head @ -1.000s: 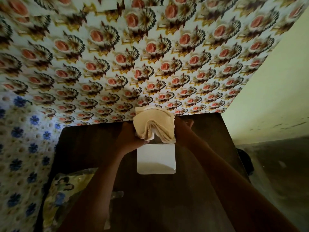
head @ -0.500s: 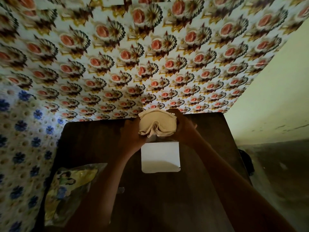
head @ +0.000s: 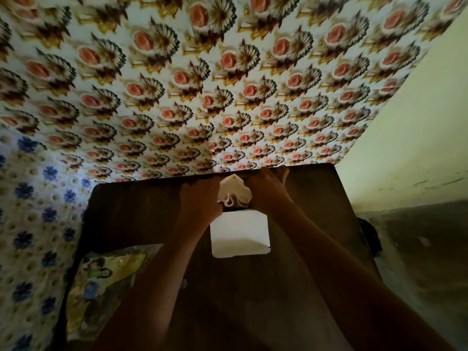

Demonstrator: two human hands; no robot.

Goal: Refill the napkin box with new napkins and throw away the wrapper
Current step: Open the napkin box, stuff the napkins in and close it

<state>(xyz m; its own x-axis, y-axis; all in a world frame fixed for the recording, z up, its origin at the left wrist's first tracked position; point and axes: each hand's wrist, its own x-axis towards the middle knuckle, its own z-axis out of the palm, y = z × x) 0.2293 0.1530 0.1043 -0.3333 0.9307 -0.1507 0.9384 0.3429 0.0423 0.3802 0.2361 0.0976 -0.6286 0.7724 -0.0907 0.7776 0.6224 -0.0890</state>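
The cream folded stack of paper napkins (head: pixel 234 192), squeezed between the curled left hand (head: pixel 201 202) and right hand (head: pixel 268 191) just above the white square napkin box (head: pixel 240 234), should be kept compressed and pushed straight down.

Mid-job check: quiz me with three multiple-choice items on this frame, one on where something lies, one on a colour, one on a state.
1. Where does the crumpled yellow printed plastic wrapper lie?
A. on the dark wooden table's near left corner
B. inside the box
C. on the floor

2. What colour is the square napkin box?
A. red
B. white
C. black

3. What holds the folded cream paper napkins?
A. left hand only
B. nothing
C. both hands, with the right hand

Key: 1 A, it rests beside the left forearm. 2 B, its side shows white. 3 C, the stack is squeezed between both hands above the box.
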